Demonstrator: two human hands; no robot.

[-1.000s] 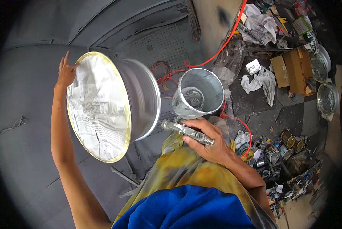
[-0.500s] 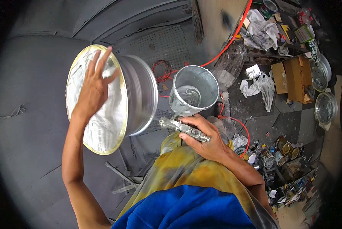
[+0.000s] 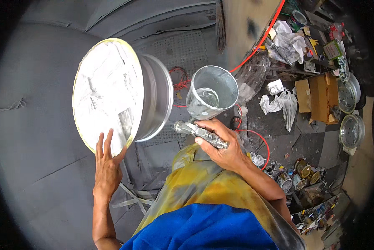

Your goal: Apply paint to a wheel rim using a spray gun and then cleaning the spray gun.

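A silver wheel rim (image 3: 153, 98) stands on my left. White masking paper (image 3: 101, 85) covers its face, edged by yellowish tape. My left hand (image 3: 106, 171) is at the lower edge of that face, fingers spread and their tips over the paper; whether they press on it I cannot tell. In my right hand (image 3: 226, 148) is a metal spray gun (image 3: 203, 135), gripped in front of my body and pointing toward the rim. A grey open cup (image 3: 225, 89) sits on top of the gun with some liquid at its bottom.
A red hose (image 3: 256, 46) crosses at the upper right, and another loops beside my right arm. An open cardboard box (image 3: 324, 98), crumpled white paper (image 3: 289, 106) and several paint cans (image 3: 301, 168) lie to the right. Crossed stand legs (image 3: 135, 198) show below the rim.
My left hand has moved down the masked face to its lower edge. The paper faces me more and looks brighter. My right hand keeps the spray gun in nearly the same place.
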